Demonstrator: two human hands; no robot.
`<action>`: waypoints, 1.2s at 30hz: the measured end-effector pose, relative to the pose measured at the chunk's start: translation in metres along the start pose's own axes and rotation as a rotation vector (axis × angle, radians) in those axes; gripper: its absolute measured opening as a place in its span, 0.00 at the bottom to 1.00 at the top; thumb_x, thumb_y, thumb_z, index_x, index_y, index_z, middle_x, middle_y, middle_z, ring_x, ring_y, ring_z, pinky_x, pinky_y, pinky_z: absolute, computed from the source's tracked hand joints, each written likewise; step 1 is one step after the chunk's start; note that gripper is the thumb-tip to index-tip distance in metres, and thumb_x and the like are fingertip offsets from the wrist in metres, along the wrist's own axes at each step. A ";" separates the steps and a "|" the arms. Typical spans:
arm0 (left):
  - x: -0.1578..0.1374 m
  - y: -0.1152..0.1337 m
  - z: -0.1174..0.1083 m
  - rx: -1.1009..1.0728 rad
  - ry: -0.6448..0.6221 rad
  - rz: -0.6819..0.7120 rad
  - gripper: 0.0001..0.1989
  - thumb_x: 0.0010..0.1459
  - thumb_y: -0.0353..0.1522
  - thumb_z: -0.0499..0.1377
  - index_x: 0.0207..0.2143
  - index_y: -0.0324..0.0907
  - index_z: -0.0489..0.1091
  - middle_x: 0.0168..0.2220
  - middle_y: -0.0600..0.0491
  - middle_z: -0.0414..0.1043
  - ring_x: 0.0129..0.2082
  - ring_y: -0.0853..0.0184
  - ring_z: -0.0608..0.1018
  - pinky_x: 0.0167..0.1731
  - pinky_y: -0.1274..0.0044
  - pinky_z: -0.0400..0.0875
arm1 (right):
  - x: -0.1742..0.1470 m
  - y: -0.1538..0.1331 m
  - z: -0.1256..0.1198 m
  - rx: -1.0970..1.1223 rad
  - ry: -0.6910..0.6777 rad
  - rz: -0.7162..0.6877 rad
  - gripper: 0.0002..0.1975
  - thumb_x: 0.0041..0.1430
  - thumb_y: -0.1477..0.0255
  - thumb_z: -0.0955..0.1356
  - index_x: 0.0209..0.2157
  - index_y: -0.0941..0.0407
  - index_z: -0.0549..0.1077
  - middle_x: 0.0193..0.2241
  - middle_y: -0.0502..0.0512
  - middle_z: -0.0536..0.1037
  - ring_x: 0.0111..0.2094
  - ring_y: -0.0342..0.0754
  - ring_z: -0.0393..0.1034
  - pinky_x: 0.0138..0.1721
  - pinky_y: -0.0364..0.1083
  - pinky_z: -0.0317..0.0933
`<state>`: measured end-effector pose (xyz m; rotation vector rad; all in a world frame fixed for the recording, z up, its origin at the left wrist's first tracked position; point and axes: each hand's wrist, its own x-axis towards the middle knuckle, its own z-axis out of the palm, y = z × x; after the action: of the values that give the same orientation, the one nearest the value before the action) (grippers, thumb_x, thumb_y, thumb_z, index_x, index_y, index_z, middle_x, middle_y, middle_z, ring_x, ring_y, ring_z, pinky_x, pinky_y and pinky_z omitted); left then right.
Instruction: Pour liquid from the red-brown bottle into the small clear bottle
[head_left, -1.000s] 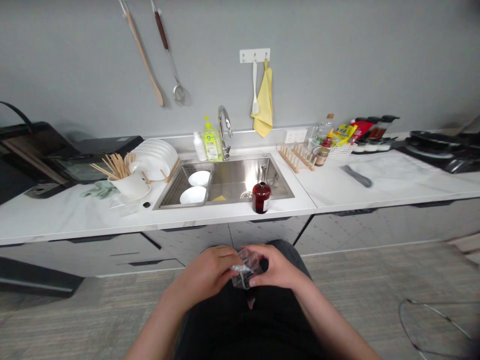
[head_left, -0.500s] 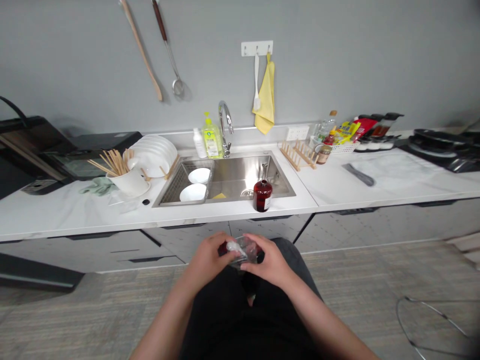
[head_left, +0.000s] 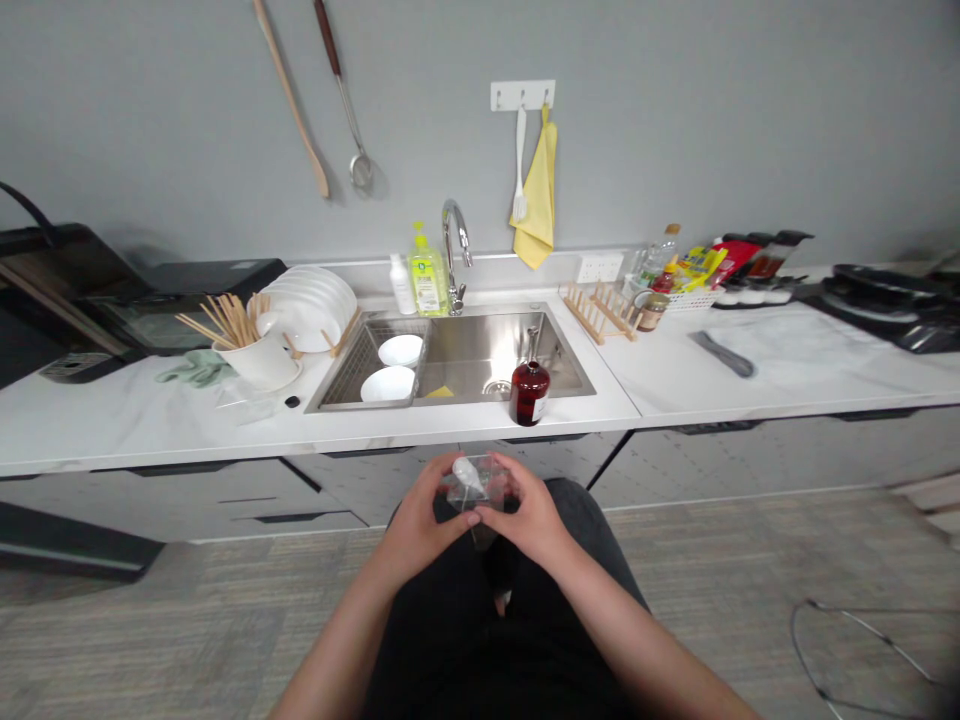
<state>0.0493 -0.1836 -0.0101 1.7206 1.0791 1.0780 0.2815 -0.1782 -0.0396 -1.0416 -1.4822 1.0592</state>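
My left hand (head_left: 431, 512) and my right hand (head_left: 523, 505) hold a small clear box (head_left: 484, 490) between them, over my lap. The fingers curl round its sides and the two thumbs meet at its near edge. A rounded white piece (head_left: 469, 474), possibly a spoon head, shows in or on the box; I cannot tell which. Beyond the hands, a dark red bottle (head_left: 529, 392) with a white label stands upright at the counter's front edge, apart from both hands.
Behind the bottle is a steel sink (head_left: 480, 350) with a tap (head_left: 454, 250). White bowls (head_left: 388, 384) sit in its left basket. Left are a chopstick holder (head_left: 264, 362), plates (head_left: 319, 305) and a green cloth (head_left: 196, 368). A wooden rack (head_left: 596, 312) and seasonings basket (head_left: 686, 298) stand right.
The clear box has been turned and raised slightly in my hands, and my thumbs have come together at its near edge. The view has shifted a little.
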 end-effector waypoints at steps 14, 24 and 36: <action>0.002 -0.053 -0.225 0.057 0.700 -0.138 0.48 0.44 0.42 0.84 0.67 0.46 0.75 0.71 0.40 0.77 0.75 0.43 0.74 0.68 0.54 0.79 | 0.026 0.024 -0.017 0.015 -0.173 0.070 0.36 0.66 0.65 0.78 0.72 0.43 0.70 0.71 0.62 0.77 0.53 0.57 0.85 0.52 0.57 0.79; -0.002 -0.095 -0.352 0.270 0.923 -0.398 0.33 0.57 0.27 0.76 0.64 0.38 0.75 0.63 0.43 0.82 0.68 0.52 0.80 0.69 0.51 0.77 | 0.045 0.021 -0.031 -0.130 -0.144 0.064 0.27 0.67 0.64 0.76 0.66 0.46 0.76 0.61 0.60 0.85 0.49 0.56 0.85 0.52 0.57 0.78; 0.009 -0.131 -0.381 0.275 0.917 -0.407 0.43 0.59 0.21 0.65 0.76 0.41 0.62 0.73 0.42 0.73 0.65 0.58 0.81 0.67 0.62 0.77 | 0.041 0.026 -0.026 -0.091 -0.112 0.030 0.26 0.68 0.67 0.75 0.66 0.45 0.76 0.62 0.60 0.84 0.47 0.54 0.85 0.53 0.57 0.79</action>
<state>-0.3356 -0.0629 -0.0149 1.0727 2.1122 1.5279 0.3043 -0.1291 -0.0517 -1.0854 -1.6224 1.0950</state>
